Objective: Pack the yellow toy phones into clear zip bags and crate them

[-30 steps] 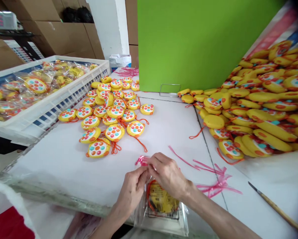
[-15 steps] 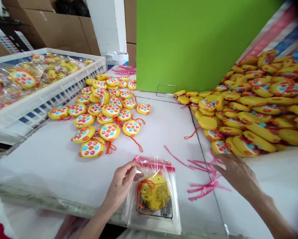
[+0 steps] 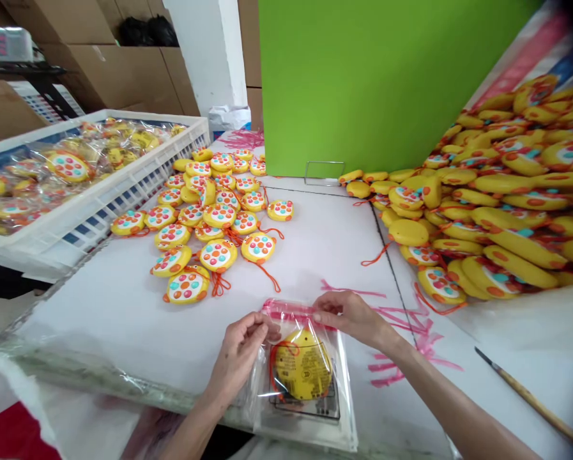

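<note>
A clear plastic bag (image 3: 305,418) with a pink top strip lies at the table's front edge, on what looks like a stack of such bags. Inside it is a yellow toy (image 3: 303,370), printed back facing up, with an orange cord loop. My left hand (image 3: 245,348) is closed, thumb against fingers, on the bag's upper left edge. At the top right corner, my right hand (image 3: 353,316) pinches the pink strip. Torn pink strips (image 3: 423,342) lie just right of the bag, partly behind my right forearm.
Several yellow toys with coloured buttons (image 3: 219,254) lie loose at the left. A large heap of the same toys (image 3: 492,223) fills the right side. Bagged toys fill a white crate (image 3: 137,169). A green panel (image 3: 353,83) stands behind; a wooden-handled tool (image 3: 530,399) lies right.
My right hand has moved left from the toy heap and pink strips to the bag's top right corner, closing there. My left hand stays at the bag's left edge. The camera view has shifted slightly.
</note>
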Action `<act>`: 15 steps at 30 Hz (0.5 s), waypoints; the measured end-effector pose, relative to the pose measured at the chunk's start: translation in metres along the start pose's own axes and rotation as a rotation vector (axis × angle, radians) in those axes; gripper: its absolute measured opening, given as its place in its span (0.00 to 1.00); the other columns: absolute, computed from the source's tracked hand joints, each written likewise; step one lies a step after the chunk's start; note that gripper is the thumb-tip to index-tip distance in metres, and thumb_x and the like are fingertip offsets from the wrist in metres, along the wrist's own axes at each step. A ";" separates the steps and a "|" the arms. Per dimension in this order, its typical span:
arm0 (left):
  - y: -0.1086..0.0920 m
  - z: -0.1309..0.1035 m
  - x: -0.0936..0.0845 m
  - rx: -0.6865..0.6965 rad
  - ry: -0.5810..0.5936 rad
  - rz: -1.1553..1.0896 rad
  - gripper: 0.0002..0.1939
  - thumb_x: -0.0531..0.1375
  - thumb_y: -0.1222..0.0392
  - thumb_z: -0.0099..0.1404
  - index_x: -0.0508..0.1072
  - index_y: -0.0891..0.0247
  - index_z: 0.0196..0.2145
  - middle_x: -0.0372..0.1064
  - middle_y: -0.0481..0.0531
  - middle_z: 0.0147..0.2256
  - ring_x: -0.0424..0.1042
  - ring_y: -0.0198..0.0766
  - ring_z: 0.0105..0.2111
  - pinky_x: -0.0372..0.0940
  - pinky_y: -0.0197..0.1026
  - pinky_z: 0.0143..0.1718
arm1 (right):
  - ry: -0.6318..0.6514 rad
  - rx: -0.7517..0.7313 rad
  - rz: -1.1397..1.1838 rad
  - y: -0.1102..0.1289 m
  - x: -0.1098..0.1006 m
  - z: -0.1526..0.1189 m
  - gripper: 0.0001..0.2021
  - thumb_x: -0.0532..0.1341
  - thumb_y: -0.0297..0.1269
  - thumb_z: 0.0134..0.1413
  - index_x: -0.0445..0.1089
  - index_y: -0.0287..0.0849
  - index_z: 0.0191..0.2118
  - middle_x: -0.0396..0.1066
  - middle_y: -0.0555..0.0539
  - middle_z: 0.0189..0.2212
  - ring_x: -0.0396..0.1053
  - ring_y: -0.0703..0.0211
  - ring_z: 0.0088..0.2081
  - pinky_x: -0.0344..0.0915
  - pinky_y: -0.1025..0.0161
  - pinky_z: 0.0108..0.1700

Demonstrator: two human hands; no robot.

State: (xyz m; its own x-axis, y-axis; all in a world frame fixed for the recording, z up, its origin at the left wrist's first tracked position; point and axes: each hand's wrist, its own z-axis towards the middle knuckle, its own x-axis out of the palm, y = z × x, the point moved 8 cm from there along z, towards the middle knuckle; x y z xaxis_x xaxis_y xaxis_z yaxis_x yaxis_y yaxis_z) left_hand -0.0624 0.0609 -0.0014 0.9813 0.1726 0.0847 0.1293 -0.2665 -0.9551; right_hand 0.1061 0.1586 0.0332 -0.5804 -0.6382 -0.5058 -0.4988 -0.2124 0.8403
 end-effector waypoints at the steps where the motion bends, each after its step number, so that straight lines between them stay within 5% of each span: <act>1: 0.000 0.000 0.000 0.000 -0.004 -0.003 0.11 0.57 0.54 0.62 0.71 0.65 0.33 0.75 0.54 0.33 0.74 0.40 0.34 0.67 0.39 0.38 | 0.027 0.031 0.071 -0.006 0.005 0.003 0.12 0.62 0.43 0.50 0.72 0.38 0.31 0.69 0.51 0.22 0.63 0.65 0.24 0.59 0.67 0.26; 5: 0.000 -0.002 -0.003 -0.012 -0.029 -0.019 0.10 0.57 0.53 0.62 0.69 0.64 0.31 0.74 0.51 0.30 0.74 0.40 0.33 0.67 0.38 0.36 | 0.079 0.096 0.280 -0.024 0.014 0.005 0.11 0.63 0.41 0.48 0.68 0.38 0.26 0.62 0.55 0.17 0.57 0.69 0.20 0.52 0.70 0.21; 11: 0.010 -0.003 -0.013 -0.085 -0.075 0.001 0.11 0.57 0.54 0.61 0.67 0.61 0.40 0.75 0.49 0.29 0.74 0.39 0.31 0.65 0.35 0.31 | -0.024 -0.009 0.302 -0.022 0.002 -0.007 0.06 0.60 0.36 0.49 0.67 0.38 0.28 0.63 0.53 0.22 0.59 0.67 0.24 0.55 0.68 0.27; 15: 0.013 -0.001 -0.015 -0.091 -0.100 -0.073 0.07 0.58 0.56 0.59 0.70 0.63 0.31 0.72 0.48 0.26 0.73 0.38 0.29 0.64 0.35 0.29 | -0.030 -0.027 0.273 -0.017 0.004 -0.013 0.07 0.58 0.35 0.50 0.68 0.39 0.26 0.66 0.52 0.23 0.61 0.64 0.27 0.57 0.66 0.30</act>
State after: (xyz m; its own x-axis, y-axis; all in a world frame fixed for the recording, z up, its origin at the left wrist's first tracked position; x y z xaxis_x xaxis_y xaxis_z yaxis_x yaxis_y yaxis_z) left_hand -0.0755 0.0541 -0.0149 0.9504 0.2871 0.1196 0.2163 -0.3337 -0.9175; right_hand 0.1207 0.1502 0.0193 -0.7098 -0.6527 -0.2649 -0.3044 -0.0550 0.9510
